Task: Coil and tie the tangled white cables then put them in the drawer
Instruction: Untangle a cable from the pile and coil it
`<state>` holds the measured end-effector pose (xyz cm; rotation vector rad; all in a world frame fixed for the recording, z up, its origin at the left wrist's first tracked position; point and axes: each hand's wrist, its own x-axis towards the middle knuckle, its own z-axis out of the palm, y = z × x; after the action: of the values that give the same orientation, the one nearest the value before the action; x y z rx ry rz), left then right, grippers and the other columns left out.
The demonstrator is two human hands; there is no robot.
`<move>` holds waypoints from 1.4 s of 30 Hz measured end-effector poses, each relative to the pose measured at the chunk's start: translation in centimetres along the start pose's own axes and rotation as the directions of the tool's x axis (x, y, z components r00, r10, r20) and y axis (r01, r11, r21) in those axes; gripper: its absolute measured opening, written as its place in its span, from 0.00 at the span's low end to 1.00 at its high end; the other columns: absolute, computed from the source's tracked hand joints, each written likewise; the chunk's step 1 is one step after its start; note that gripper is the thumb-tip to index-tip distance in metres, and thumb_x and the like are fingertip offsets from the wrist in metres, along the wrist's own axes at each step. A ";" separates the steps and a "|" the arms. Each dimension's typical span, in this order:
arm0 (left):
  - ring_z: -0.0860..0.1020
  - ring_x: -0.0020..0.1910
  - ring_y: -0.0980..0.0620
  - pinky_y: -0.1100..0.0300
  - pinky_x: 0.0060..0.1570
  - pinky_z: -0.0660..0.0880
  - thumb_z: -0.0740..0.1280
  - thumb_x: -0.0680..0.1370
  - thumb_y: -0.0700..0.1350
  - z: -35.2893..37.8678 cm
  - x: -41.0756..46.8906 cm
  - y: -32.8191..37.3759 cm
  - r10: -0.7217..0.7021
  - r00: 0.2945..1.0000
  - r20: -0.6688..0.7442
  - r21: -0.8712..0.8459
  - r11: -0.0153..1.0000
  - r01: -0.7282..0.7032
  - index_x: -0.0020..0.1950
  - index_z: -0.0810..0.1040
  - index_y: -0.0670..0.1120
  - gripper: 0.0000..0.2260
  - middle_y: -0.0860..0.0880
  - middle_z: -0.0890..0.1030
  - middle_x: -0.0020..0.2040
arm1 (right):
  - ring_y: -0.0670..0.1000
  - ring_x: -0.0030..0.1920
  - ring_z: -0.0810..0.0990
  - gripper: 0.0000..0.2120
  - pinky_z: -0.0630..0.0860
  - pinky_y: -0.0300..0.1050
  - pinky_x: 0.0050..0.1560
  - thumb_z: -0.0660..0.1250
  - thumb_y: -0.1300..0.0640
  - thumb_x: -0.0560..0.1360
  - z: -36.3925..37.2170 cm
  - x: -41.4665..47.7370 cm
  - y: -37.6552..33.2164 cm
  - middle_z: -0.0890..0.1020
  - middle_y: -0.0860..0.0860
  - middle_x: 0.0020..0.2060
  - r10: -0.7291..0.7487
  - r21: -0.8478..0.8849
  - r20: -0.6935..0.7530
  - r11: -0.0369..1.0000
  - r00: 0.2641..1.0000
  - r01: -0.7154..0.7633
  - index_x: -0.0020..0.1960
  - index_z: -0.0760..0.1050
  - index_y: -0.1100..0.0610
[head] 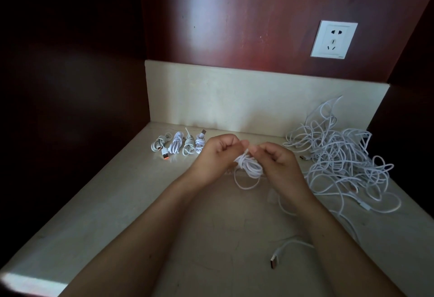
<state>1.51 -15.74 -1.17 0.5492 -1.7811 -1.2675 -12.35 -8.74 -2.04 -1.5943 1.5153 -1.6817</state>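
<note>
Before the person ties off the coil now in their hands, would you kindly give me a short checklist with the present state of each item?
1. Both hands on the coil: left hand and right hand pinch its top. Ok.
2. Turns gathered evenly: one turn hangs below the rest. Not ok.
3. Coil free of the tangled pile: any link is hidden by the right forearm. Cannot tell.
4. Free end for tying: a USB plug lies on the counter; whose cable is unclear. Cannot tell.
5. Done work kept apart: four finished bundles lie at the left. Ok.
6. Sight of the drawer: none in view. Cannot tell.
</note>
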 end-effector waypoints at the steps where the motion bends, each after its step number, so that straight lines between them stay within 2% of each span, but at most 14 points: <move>1: 0.62 0.21 0.60 0.69 0.22 0.61 0.63 0.81 0.39 0.2 0.0 0.2 -0.012 1.000 -0.019 -0.048 0.999 0.011 0.32 0.66 0.43 0.18 0.50 0.65 0.24 | 0.47 0.36 0.78 0.08 0.74 0.45 0.40 0.67 0.61 0.78 0.1 0.0 -0.1 0.82 0.57 0.36 0.008 0.016 0.019 1.000 1.000 -0.008 0.41 0.81 0.60; 6: 0.61 0.20 0.58 0.70 0.21 0.61 0.61 0.82 0.41 0.8 -0.1 1.3 -0.085 0.981 -0.174 -0.242 0.969 0.041 0.32 0.62 0.45 0.19 0.50 0.63 0.25 | 0.32 0.32 0.75 0.18 0.67 0.27 0.37 0.63 0.61 0.80 1.3 -0.9 -0.3 0.78 0.33 0.28 -0.007 -0.180 0.120 0.983 0.993 0.028 0.36 0.74 0.44; 9: 0.63 0.22 0.58 0.69 0.20 0.63 0.62 0.82 0.44 0.7 -0.1 1.0 -0.111 0.958 -0.263 -0.215 0.975 0.055 0.34 0.62 0.46 0.18 0.47 0.62 0.28 | 0.36 0.45 0.80 0.15 0.72 0.39 0.48 0.58 0.53 0.83 2.1 -1.5 0.2 0.83 0.35 0.40 0.015 -0.401 0.199 0.913 0.980 0.068 0.43 0.80 0.46; 11: 0.64 0.24 0.60 0.68 0.22 0.66 0.63 0.82 0.45 0.4 0.0 0.3 -0.073 0.945 -0.319 -0.100 0.994 0.043 0.34 0.63 0.46 0.17 0.53 0.63 0.27 | 0.45 0.51 0.81 0.13 0.74 0.46 0.53 0.56 0.51 0.83 2.4 -1.9 0.3 0.84 0.43 0.50 0.016 -0.486 0.292 0.864 0.956 0.134 0.54 0.80 0.49; 12: 0.65 0.25 0.60 0.67 0.24 0.67 0.64 0.81 0.46 0.1 0.0 -0.2 -0.021 0.942 -0.336 -0.010 1.000 0.019 0.35 0.63 0.47 0.17 0.56 0.64 0.26 | 0.47 0.50 0.81 0.13 0.75 0.48 0.51 0.56 0.51 0.83 2.4 -2.1 0.2 0.84 0.46 0.48 -0.006 -0.511 0.322 0.841 0.947 0.179 0.55 0.79 0.50; 16: 0.71 0.29 0.57 0.57 0.34 0.70 0.65 0.80 0.52 -1.1 0.3 -1.7 0.130 0.947 -0.293 0.482 0.875 0.029 0.36 0.67 0.50 0.15 0.54 0.73 0.28 | 0.52 0.37 0.77 0.16 0.72 0.52 0.39 0.52 0.44 0.79 2.2 -2.4 -0.6 0.79 0.50 0.34 -0.144 -0.561 0.335 0.764 0.931 0.320 0.42 0.71 0.52; 18: 0.73 0.30 0.57 0.56 0.37 0.71 0.65 0.79 0.55 -1.2 0.3 -1.7 0.110 0.962 -0.252 0.582 0.811 0.059 0.36 0.69 0.50 0.15 0.53 0.76 0.30 | 0.52 0.34 0.76 0.19 0.72 0.51 0.37 0.50 0.43 0.77 1.5 -2.1 -0.9 0.78 0.49 0.32 -0.179 -0.566 0.276 0.764 0.945 0.310 0.41 0.74 0.53; 23: 0.73 0.30 0.56 0.56 0.36 0.72 0.62 0.75 0.59 -0.8 0.1 -1.7 0.047 0.999 -0.002 0.520 0.853 -0.039 0.36 0.69 0.50 0.15 0.55 0.75 0.29 | 0.49 0.34 0.76 0.15 0.73 0.50 0.37 0.61 0.42 0.76 -0.1 -1.1 -0.4 0.78 0.47 0.32 -0.206 -0.409 0.051 0.888 0.977 0.209 0.40 0.75 0.52; 27: 0.66 0.32 0.54 0.58 0.33 0.64 0.63 0.79 0.52 -0.4 -0.2 -1.1 0.070 0.993 0.095 0.221 0.971 -0.089 0.35 0.67 0.48 0.15 0.51 0.68 0.31 | 0.57 0.34 0.76 0.12 0.73 0.49 0.38 0.70 0.50 0.74 -0.2 -0.6 -0.7 0.81 0.63 0.36 0.058 0.085 0.009 0.995 0.998 -0.059 0.41 0.78 0.60; 31: 0.64 0.25 0.60 0.68 0.26 0.63 0.60 0.83 0.44 0.9 -0.4 0.1 0.027 0.999 -0.019 -0.005 1.000 -0.027 0.35 0.66 0.45 0.16 0.54 0.66 0.27 | 0.50 0.31 0.71 0.06 0.63 0.40 0.32 0.67 0.59 0.78 -0.1 -0.4 -0.4 0.79 0.54 0.31 0.298 0.278 0.107 0.907 0.949 -0.316 0.43 0.73 0.54; 34: 0.63 0.22 0.62 0.70 0.23 0.62 0.57 0.83 0.44 1.8 -0.6 1.0 -0.014 0.986 -0.167 -0.158 0.987 -0.013 0.35 0.64 0.45 0.16 0.52 0.65 0.26 | 0.43 0.22 0.62 0.05 0.56 0.34 0.23 0.60 0.66 0.80 0.3 -0.6 -0.5 0.70 0.49 0.23 0.241 0.272 0.131 0.924 0.962 -0.268 0.47 0.69 0.58; 36: 0.62 0.22 0.62 0.70 0.23 0.62 0.57 0.84 0.45 1.9 -0.5 1.1 -0.035 0.960 -0.278 -0.215 0.976 -0.027 0.36 0.63 0.45 0.16 0.49 0.62 0.29 | 0.42 0.21 0.63 0.01 0.59 0.33 0.22 0.60 0.67 0.81 0.8 -0.9 -0.6 0.69 0.50 0.23 0.139 0.175 0.125 0.972 0.982 -0.160 0.50 0.69 0.64; 38: 0.63 0.25 0.60 0.68 0.25 0.64 0.59 0.84 0.46 1.7 -0.3 0.5 -0.012 0.928 -0.373 -0.182 0.982 -0.060 0.37 0.64 0.45 0.15 0.50 0.63 0.30 | 0.41 0.22 0.65 0.04 0.61 0.32 0.24 0.60 0.66 0.81 1.4 -1.2 -0.8 0.70 0.49 0.25 0.069 0.140 0.147 0.986 0.987 -0.090 0.55 0.71 0.65; 42: 0.71 0.33 0.54 0.54 0.37 0.71 0.60 0.81 0.54 1.2 -0.2 -1.0 0.147 0.889 -0.433 0.051 0.989 -0.138 0.42 0.74 0.48 0.12 0.54 0.73 0.32 | 0.44 0.23 0.63 0.09 0.60 0.34 0.22 0.60 0.64 0.82 2.1 -1.4 -1.5 0.66 0.51 0.27 0.106 0.273 0.210 0.948 0.972 -0.162 0.61 0.69 0.67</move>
<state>0.51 -15.30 -2.29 0.6437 -1.4273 -0.9369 -9.53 -7.95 -1.94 -1.4199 1.1928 -1.5414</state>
